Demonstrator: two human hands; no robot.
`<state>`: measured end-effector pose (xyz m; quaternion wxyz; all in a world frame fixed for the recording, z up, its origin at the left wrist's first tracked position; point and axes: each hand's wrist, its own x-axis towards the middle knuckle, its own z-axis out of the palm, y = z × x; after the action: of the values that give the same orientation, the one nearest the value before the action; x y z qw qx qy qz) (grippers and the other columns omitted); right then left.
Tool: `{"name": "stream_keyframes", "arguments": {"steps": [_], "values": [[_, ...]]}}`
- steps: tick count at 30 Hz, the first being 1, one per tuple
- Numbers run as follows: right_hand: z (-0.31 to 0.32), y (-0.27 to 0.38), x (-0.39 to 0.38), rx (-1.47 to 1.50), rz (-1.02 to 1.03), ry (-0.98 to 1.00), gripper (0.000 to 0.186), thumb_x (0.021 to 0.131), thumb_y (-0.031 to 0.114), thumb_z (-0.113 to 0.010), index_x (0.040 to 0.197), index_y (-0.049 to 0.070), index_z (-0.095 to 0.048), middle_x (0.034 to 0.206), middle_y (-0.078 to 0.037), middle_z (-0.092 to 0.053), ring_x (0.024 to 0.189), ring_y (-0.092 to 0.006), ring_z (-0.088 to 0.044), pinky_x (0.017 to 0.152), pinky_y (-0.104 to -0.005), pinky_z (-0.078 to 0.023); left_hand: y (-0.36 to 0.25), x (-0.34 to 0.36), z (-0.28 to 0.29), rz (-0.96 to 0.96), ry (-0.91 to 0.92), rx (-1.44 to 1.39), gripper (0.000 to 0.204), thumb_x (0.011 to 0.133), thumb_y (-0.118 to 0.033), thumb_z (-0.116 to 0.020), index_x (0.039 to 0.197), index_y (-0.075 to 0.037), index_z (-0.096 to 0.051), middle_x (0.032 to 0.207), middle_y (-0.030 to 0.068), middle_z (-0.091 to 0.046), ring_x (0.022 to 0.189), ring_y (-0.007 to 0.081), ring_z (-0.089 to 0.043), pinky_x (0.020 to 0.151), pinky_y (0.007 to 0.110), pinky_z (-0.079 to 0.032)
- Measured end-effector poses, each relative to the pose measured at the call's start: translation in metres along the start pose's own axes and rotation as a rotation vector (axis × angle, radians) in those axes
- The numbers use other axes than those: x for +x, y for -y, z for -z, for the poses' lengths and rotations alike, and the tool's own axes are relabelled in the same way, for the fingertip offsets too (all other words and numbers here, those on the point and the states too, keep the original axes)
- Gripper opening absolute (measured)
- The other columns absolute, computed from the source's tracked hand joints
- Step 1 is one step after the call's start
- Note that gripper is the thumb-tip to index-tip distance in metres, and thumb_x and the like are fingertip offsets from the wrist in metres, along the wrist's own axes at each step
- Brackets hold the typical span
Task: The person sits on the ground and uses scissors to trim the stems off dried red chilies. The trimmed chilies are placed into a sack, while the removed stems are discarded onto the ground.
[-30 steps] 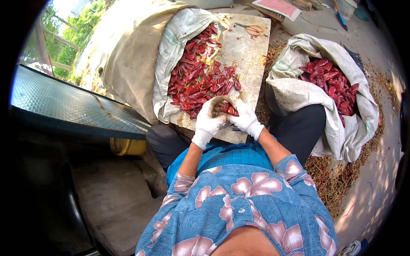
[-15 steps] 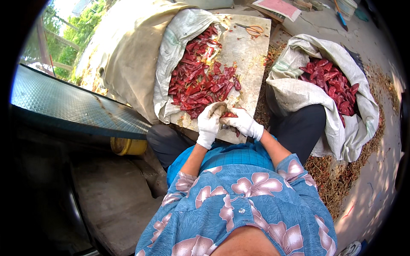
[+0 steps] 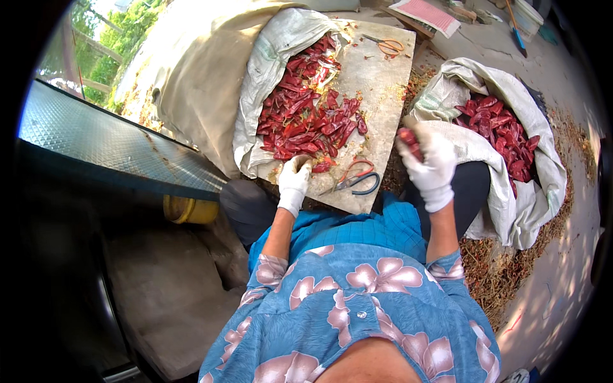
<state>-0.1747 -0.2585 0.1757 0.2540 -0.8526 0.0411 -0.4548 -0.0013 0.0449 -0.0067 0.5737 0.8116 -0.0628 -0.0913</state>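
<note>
Since the earlier frame the hands part: the right hand (image 3: 431, 159) swings out toward the person's right, off the board (image 3: 381, 96); the left hand (image 3: 295, 182) shifts slightly left.

Red pepper (image 3: 409, 144): in the right hand, beside the board and near the sack (image 3: 474, 142). One pepper or several, I cannot tell. Long axis slants from far-left to near-right; which end is the stem, I cannot tell. Judged light, with a smooth, slightly slippery skin, wrinkled and likely to crack if squeezed hard. Best hold: lightly round the middle.

Right hand: gloved fingers curled around the pepper. Left hand: gloved fingers bent at the near edge of the pepper pile (image 3: 305, 124); whether it pinches anything, I cannot tell.

Outward: scissors (image 3: 348, 182) lie at the board's near end, between the hands; orange-handled scissors (image 3: 387, 46) at its far end. The sack gapes, more peppers (image 3: 495, 124) inside.
</note>
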Motion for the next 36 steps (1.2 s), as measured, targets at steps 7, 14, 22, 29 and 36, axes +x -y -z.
{"name": "stream_keyframes", "arguments": {"steps": [7,14,22,29,36], "values": [[0.126,-0.105,0.028,-1.33,-0.367,0.03,0.052,0.09,0.045,-0.077,0.131,0.013,-0.074,0.13,-0.011,-0.074,0.113,-0.0329,-0.072,0.095,-0.0447,-0.058,-0.037,-0.018,-0.015,-0.434,0.086,0.846,0.034,0.086,-0.013,-0.072,0.12,-0.016,-0.074,0.114,0.0137,-0.067,0.108,0.0368,-0.063,0.091,0.05,-0.052],[-0.025,-0.017,0.011,0.061,-0.166,-0.017,0.021,0.092,0.012,-0.073,0.11,0.002,-0.076,0.113,-0.016,-0.077,0.104,-0.0322,-0.073,0.095,-0.0409,-0.055,-0.026,-0.016,-0.024,-0.436,0.105,1.152,0.029,0.086,-0.016,-0.072,0.115,-0.016,-0.074,0.112,0.0119,-0.067,0.106,0.0343,-0.064,0.087,0.05,-0.052],[-0.156,-0.024,-0.108,0.709,-0.665,0.712,0.046,0.099,0.031,-0.072,0.132,0.0,-0.07,0.125,-0.018,-0.075,0.114,-0.0247,-0.072,0.099,-0.0359,-0.056,-0.025,-0.019,-0.016,-0.188,0.172,0.091,0.036,0.103,-0.009,-0.065,0.138,0.001,-0.065,0.127,0.009,-0.072,0.115,0.016,-0.066,0.098,0.029,-0.052],[-0.133,-0.022,-0.098,-0.034,-0.225,0.815,0.043,0.091,0.023,-0.07,0.132,0.008,-0.07,0.115,-0.013,-0.072,0.106,-0.035,-0.068,0.091,-0.0454,-0.055,-0.043,-0.032,-0.039,0.287,0.355,-0.517,0.041,0.103,-0.011,-0.065,0.141,0.001,-0.058,0.125,0.0128,-0.072,0.104,0.0189,-0.071,0.095,0.033,-0.057],[-0.124,-0.022,-0.114,-0.269,0.191,0.811,0.041,0.091,0.02,-0.065,0.13,0.013,-0.069,0.114,-0.008,-0.07,0.11,-0.0288,-0.065,0.094,-0.0435,-0.05,-0.021,-0.018,-0.006,0.336,0.228,-0.865,0.039,0.102,-0.026,-0.073,0.135,-0.008,-0.061,0.115,0.0054,-0.071,0.104,0.0243,-0.072,0.098,0.051,-0.057]]}}
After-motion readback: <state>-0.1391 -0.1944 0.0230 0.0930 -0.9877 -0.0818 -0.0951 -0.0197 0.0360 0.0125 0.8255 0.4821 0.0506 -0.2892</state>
